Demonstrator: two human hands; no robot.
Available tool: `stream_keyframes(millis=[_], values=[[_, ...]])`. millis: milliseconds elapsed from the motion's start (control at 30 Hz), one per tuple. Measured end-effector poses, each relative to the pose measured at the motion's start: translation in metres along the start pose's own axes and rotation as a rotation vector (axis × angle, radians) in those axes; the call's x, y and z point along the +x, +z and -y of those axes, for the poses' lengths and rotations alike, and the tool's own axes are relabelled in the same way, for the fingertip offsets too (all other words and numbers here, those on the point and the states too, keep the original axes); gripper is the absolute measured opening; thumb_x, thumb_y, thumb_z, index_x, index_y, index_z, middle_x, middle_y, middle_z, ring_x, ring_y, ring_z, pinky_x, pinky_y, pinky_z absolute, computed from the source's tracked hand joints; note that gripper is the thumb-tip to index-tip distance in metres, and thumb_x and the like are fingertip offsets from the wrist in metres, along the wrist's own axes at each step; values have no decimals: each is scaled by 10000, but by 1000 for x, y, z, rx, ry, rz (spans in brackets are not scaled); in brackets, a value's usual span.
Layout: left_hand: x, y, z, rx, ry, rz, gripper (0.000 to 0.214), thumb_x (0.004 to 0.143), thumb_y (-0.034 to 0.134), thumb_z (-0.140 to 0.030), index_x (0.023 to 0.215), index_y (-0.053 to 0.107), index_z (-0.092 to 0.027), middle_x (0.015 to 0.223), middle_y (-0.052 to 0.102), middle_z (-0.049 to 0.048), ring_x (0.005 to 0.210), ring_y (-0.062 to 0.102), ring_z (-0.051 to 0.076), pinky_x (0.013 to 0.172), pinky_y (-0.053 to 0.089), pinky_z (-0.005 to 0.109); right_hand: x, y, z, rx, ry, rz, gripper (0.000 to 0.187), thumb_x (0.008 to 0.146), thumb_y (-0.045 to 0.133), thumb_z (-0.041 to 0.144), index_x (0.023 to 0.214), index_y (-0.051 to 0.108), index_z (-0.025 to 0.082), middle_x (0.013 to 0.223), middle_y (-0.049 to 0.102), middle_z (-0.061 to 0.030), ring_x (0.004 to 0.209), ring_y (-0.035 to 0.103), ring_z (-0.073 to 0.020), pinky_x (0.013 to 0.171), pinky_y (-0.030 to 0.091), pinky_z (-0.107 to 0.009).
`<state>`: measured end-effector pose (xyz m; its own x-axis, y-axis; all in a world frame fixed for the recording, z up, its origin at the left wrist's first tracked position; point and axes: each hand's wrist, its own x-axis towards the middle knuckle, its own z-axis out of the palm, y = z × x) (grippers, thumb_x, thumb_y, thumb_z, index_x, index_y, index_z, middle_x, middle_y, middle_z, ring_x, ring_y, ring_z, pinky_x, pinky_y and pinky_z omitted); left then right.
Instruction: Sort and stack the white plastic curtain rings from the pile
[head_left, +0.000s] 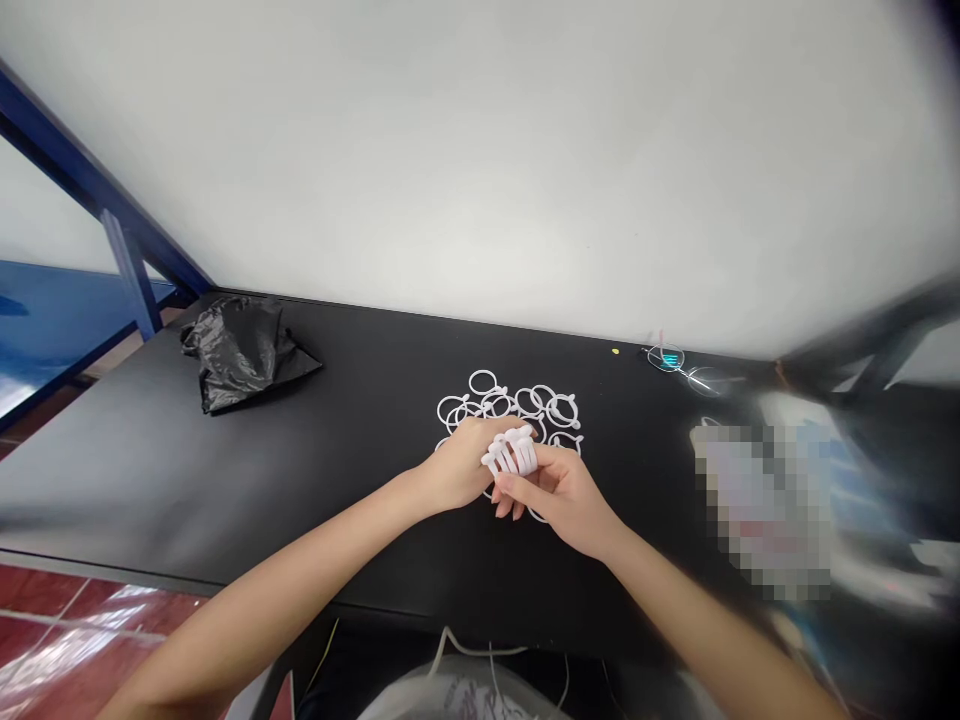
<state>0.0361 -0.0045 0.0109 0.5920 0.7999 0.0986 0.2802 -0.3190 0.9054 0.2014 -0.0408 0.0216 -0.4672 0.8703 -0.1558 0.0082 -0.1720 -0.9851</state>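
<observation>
Both my hands meet over the middle of a black table (150, 450). My left hand (459, 468) is curled, fingers pinching a small stack of white plastic rings (511, 452). My right hand (559, 492) is closed around the same stack from the right, with fingers bent under it. Just beyond the hands lies a loose heap of several white rings (517, 402) with small tabs, flat on the tabletop. A few rings are partly hidden beneath my hands.
A crumpled black plastic bag (240, 350) lies at the table's far left. Clear rings and a small object (675, 362) sit at the far right near the white wall (480, 150). A blurred patch (765, 500) covers things at the right. Blue metal framing (112, 230) stands at left.
</observation>
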Motion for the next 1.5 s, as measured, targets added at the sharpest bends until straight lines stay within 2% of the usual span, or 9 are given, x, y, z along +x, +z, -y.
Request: stream_keyframes(millis=[333, 467, 567, 700, 767, 933, 1167, 1367, 1500], values=[[-3, -10, -7, 78, 56, 196, 362, 851, 447, -72, 1200, 532, -127, 576, 676, -44, 543, 660, 114, 567, 456, 179, 2, -5, 3, 61, 29, 109, 317, 865, 662, 400, 698, 692, 131, 650, 691, -19, 516, 642, -103, 583, 550, -250], [-2, -10, -8, 189, 96, 247, 628, 808, 445, -28, 1421, 399, -157, 570, 678, -55, 598, 675, 129, 572, 441, 175, 4, -7, 2, 91, 70, 150, 394, 885, 619, 456, 709, 712, 116, 696, 733, -64, 533, 681, -127, 561, 558, -249], [-2, -10, -7, 262, 125, 254, 658, 814, 474, -70, 1453, 383, -195, 565, 665, -57, 577, 652, 135, 536, 412, 174, 5, -11, 3, 118, 88, 250, 429, 925, 552, 479, 824, 735, 104, 826, 765, -121, 652, 734, -162, 575, 560, -237], [-2, -8, -1, 297, 130, 238, 564, 869, 492, -167, 1426, 423, -230, 674, 704, -30, 590, 641, 130, 571, 431, 192, 5, -19, 7, 217, 83, 432, 431, 973, 474, 467, 1096, 698, 119, 1046, 745, -173, 893, 748, -222, 717, 572, -292], [-2, -6, 2, 328, 139, 241, 548, 883, 488, -180, 1423, 420, -243, 737, 719, -22, 605, 640, 128, 598, 440, 203, 5, -20, 7, 238, 87, 456, 442, 984, 454, 462, 1115, 694, 115, 1072, 738, -183, 895, 749, -225, 732, 569, -301], [-3, -6, 3, 468, 205, 202, 481, 864, 506, -160, 1343, 472, -188, 780, 698, -5, 582, 598, 130, 557, 401, 212, 5, -16, 5, 198, 122, 353, 534, 989, 413, 488, 938, 748, 76, 975, 762, -192, 713, 758, -199, 635, 550, -267], [-2, -6, 0, 610, 291, 95, 38, 847, 505, -138, 867, 535, -149, 680, 565, -31, 469, 422, 81, 440, 274, 209, 3, -9, 5, 107, 109, 237, 595, 971, 409, 540, 902, 757, 63, 928, 768, -195, 692, 757, -215, 612, 539, -275], [-2, -4, 1, 763, 322, 79, 114, 881, 430, -125, 781, 455, -174, 667, 513, -22, 476, 425, 99, 426, 252, 228, 3, -8, 6, 34, 78, 217, 629, 961, 398, 575, 872, 744, 57, 897, 769, -193, 699, 752, -216, 634, 554, -295], [-2, -6, -2, 594, 190, 137, 101, 837, 471, -93, 818, 427, -182, 645, 509, -45, 458, 441, 89, 438, 289, 208, 2, -8, 9, -1, 7, 246, 575, 971, 396, 555, 920, 714, 79, 852, 760, -142, 668, 728, -186, 639, 562, -302]])
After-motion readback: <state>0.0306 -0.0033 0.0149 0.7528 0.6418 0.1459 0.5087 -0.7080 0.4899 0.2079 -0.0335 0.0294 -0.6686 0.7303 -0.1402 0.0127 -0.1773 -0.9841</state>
